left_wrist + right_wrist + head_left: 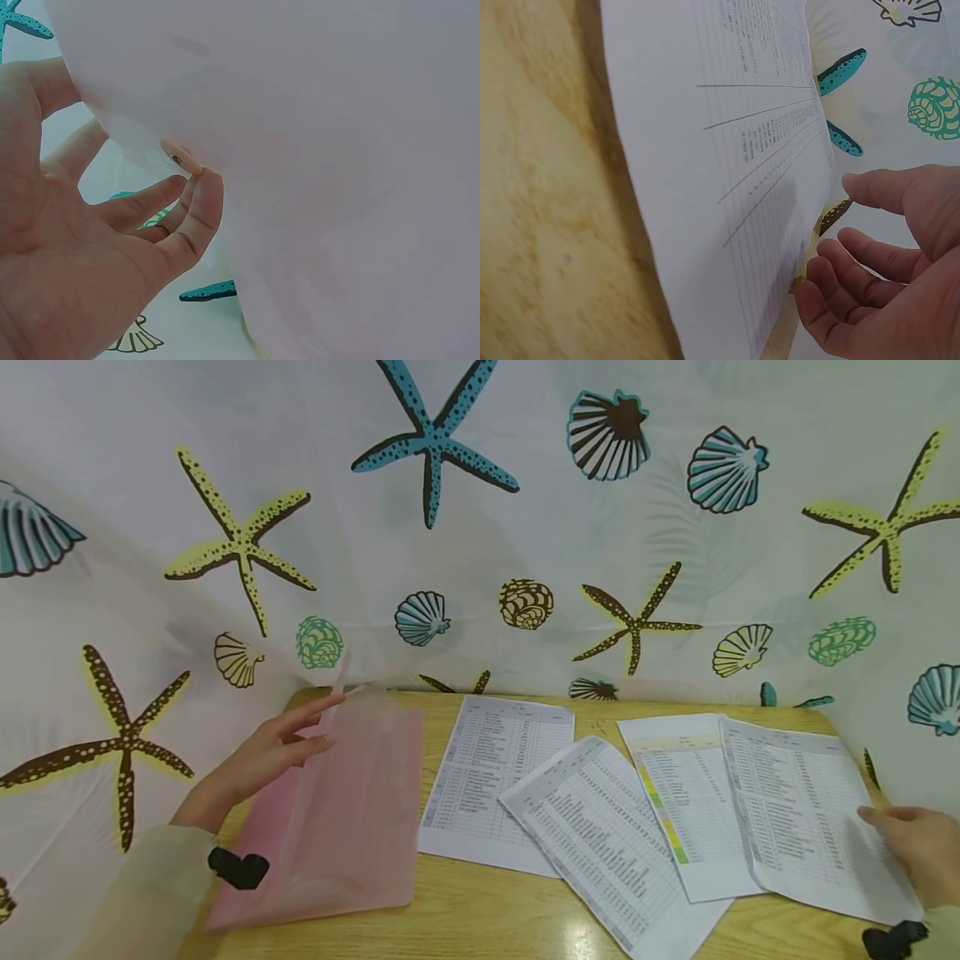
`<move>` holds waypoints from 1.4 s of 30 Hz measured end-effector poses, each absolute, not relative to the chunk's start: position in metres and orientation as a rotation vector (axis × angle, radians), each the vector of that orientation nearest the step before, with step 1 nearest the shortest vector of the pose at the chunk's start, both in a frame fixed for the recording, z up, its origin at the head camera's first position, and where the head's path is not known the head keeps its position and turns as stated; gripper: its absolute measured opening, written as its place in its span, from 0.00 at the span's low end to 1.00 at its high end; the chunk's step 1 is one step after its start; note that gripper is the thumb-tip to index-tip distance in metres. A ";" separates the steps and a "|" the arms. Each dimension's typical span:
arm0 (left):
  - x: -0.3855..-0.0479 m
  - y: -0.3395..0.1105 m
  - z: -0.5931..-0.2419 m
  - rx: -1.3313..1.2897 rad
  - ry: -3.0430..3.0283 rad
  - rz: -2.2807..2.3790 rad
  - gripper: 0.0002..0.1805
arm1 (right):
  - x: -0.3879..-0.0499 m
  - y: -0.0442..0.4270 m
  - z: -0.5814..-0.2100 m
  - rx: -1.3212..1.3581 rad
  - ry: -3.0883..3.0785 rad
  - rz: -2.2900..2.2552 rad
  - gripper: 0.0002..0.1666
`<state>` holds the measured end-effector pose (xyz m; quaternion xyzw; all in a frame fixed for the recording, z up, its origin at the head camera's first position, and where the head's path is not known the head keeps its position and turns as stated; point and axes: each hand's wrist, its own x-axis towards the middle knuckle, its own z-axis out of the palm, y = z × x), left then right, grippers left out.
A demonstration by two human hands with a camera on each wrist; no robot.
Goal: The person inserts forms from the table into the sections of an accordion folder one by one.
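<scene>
My left hand [281, 752] is at the upper left of a translucent pink plastic folder [367, 810], its fingers fairly straight against the raised flap. Up close in the left wrist view, fingertips touch the film edge beside a small round snap button [180, 157], while thumb and forefinger pass partly out of sight behind the film. At the far right, my right hand [918, 847] is by the right edge of a printed sheet [802, 818]. Its thumb and loosely bent fingers stand apart in the right wrist view, near that sheet's edge.
Left of that sheet lies a page with a coloured column [675, 810], partly covered. Two more printed sheets, one tilted [622, 852] over another [495, 777], lie mid-table. The wooden table [480, 918] ends at a shell-patterned cloth [480, 552] behind and at both sides.
</scene>
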<state>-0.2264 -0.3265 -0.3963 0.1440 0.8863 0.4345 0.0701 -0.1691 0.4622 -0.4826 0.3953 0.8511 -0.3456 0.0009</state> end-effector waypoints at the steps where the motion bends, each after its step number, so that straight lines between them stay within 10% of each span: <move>1: -0.226 -0.327 -0.397 0.433 2.664 1.311 0.36 | -0.169 0.462 -0.483 1.248 2.664 -1.093 0.40; 42: -0.227 -0.325 -0.396 0.402 2.633 1.323 0.37 | -0.173 0.462 -0.488 1.212 2.624 -0.830 0.37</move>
